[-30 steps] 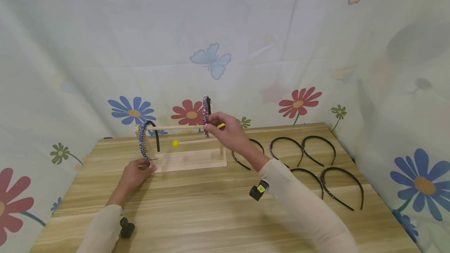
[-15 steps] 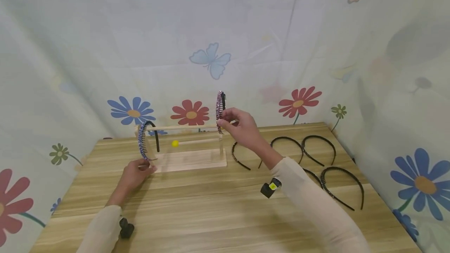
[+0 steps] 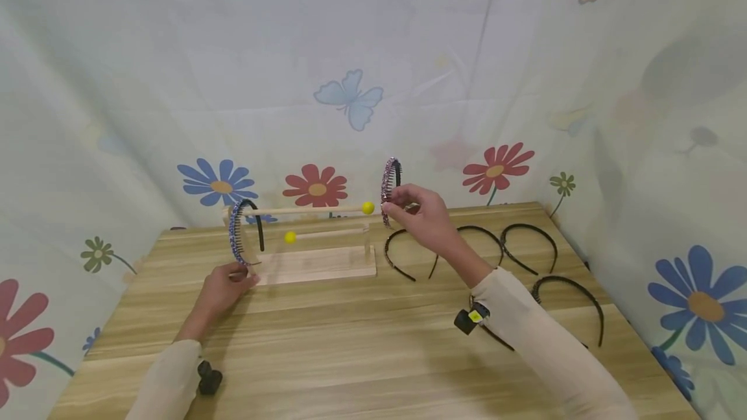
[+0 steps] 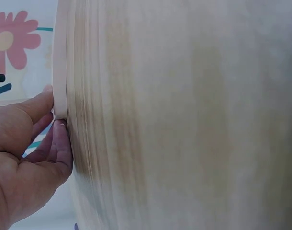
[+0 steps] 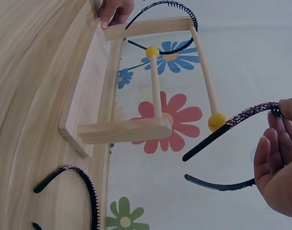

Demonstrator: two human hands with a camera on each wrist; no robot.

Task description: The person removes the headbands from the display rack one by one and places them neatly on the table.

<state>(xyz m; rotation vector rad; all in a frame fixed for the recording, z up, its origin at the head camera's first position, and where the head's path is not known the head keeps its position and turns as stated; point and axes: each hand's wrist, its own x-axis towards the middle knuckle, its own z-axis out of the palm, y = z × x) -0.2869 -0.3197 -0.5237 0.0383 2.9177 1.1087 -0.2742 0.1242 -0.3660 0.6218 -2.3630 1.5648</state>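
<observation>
My right hand (image 3: 426, 216) pinches a headband (image 3: 388, 180) with pinkish beads and comb teeth, held up just right of the yellow ball (image 3: 368, 208) that ends the upper rod. In the right wrist view its black ends (image 5: 206, 143) point toward the wooden rack (image 5: 122, 130). My left hand (image 3: 224, 290) grips the front left corner of the rack's base (image 3: 318, 264); thumb and fingers pinch the board's edge (image 4: 61, 62) in the left wrist view. A blue-beaded headband (image 3: 236, 232) hangs on the upper rod's left end. The lower rod ends in another yellow ball (image 3: 290, 237).
Several black headbands lie on the right of the wood-grain table (image 3: 327, 355), among them one (image 3: 530, 229) at the back and one (image 3: 596, 303) nearer the right edge. The right forearm partly covers some. A flower-printed cloth (image 3: 408, 50) stands behind the table.
My right hand has moved right with the pink-beaded headband, from over the upper rod to beyond its end, uncovering the yellow ball. The left hand and rack have stayed put.
</observation>
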